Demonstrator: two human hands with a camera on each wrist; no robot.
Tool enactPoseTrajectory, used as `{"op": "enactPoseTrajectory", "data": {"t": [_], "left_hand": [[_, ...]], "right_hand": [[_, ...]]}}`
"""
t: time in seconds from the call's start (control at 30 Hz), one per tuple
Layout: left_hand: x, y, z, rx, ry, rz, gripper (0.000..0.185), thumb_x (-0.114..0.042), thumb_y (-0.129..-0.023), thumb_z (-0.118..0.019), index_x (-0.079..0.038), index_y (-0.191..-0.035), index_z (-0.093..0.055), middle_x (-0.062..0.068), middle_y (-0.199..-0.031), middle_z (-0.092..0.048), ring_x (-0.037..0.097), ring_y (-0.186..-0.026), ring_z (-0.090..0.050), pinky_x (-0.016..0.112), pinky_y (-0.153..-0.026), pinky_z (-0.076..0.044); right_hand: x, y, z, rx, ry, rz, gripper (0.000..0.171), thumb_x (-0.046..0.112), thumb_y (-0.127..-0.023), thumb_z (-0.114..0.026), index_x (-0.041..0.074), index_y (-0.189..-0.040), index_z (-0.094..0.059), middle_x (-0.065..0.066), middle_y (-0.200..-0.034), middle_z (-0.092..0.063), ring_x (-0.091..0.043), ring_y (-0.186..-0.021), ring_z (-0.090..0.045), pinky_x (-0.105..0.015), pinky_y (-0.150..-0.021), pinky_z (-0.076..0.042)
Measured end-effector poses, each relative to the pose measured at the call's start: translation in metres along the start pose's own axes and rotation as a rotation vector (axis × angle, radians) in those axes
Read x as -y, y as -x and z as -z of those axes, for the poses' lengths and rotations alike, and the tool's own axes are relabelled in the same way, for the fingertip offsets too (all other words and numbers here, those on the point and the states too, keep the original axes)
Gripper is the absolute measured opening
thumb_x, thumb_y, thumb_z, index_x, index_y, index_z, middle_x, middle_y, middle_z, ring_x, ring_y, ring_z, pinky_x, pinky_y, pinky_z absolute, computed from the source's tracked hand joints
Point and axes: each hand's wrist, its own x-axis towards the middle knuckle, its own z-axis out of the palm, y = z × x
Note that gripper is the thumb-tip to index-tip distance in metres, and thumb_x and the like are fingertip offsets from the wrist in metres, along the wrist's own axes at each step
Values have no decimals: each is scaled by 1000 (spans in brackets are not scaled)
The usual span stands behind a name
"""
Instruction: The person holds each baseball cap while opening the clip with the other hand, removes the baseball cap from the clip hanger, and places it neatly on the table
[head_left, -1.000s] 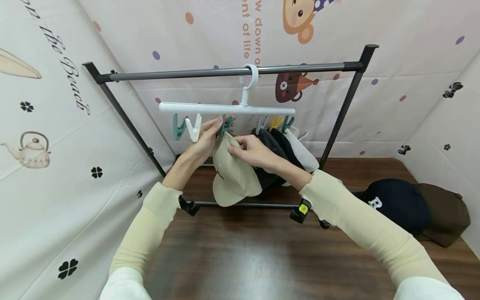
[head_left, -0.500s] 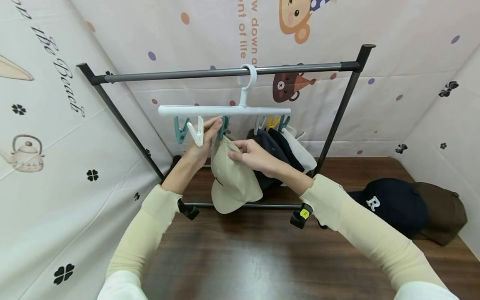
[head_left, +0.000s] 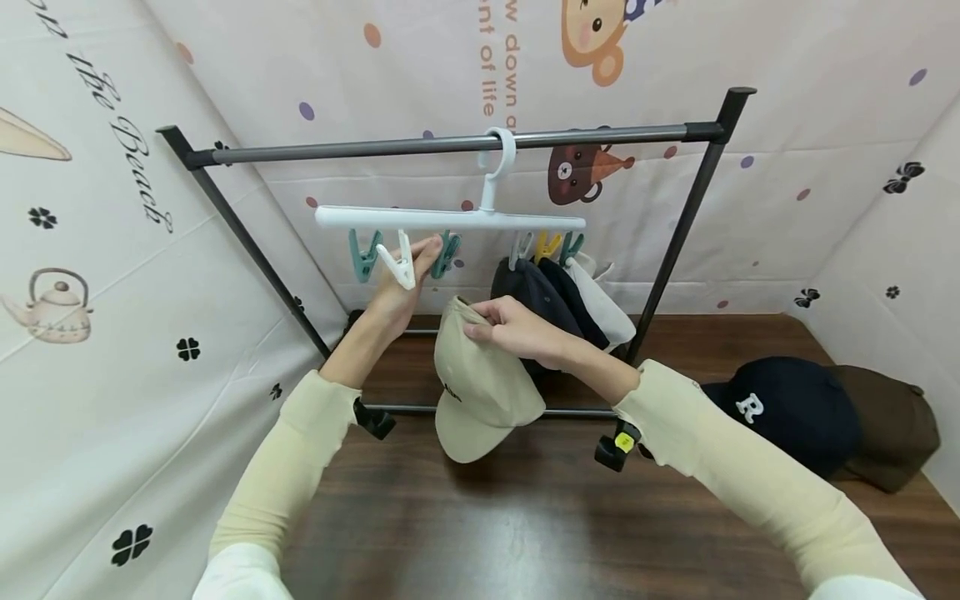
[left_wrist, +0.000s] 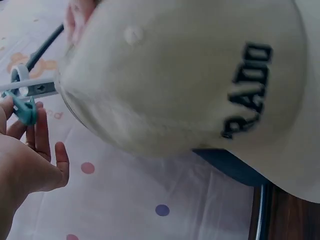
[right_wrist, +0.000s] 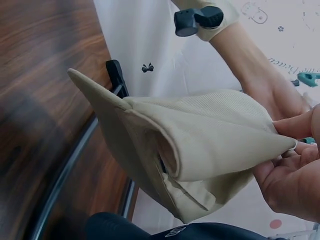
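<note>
Below the white hanger (head_left: 450, 219), beige cap (head_left: 480, 387) in right hand (head_left: 517, 329)

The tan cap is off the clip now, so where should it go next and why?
Probably down onto the table. The right hand pinches the tan cap clear below the teal clip that the left hand touches, and two caps, one navy, already lie on the table to the right.

Cartoon-print walls (head_left: 787, 75); dark wood floor (head_left: 487, 533)

Open gap under hanger bar (head_left: 450, 219) middle; hung caps (head_left: 558, 296) crowd right, clips (head_left: 382, 254) left.
</note>
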Motion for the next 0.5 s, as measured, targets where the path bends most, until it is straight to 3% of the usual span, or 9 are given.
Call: {"op": "enactPoseTrajectory", "data": {"t": [0.1,0.23,0.37,0.5], "left_hand": [[4,-3,4,13,-24,12,52,-41,-105,-56,-9,-146,-56,2,-150,-59,15,-144,-45,35,-128,-22],[5,-8,10,35,-27,-36,53,-44,-106,-53,-9,-145,-58,-4,-127,-70,16,-125,-56,37,-120,-34],[7,-11,14,55,-33,-87,48,-39,-107,-52,-7,-141,-61,-8,-117,-71,18,-123,-58,38,-114,-39],[12,-10,19,40,-65,-71,44,-34,-108,-52,-6,-141,-60,-7,-118,-72,18,-124,-57,39,-115,-39]], "right_hand": [[-1,4,0,5,-6,-7,39,14,-108,-50,2,-144,-56,-14,-116,-74,-9,-95,-69,-25,-85,-56],[-1,8,0,10,-14,-22,46,13,-108,-49,1,-152,-46,-17,-130,-70,-14,-107,-70,-27,-91,-57],[-4,12,2,7,-8,-48,46,13,-108,-48,1,-153,-45,-19,-129,-70,-15,-105,-70,-28,-89,-58],[-9,18,4,4,-13,-67,45,13,-108,-48,1,-152,-46,-17,-124,-72,-10,-98,-70,-26,-84,-58]]}}
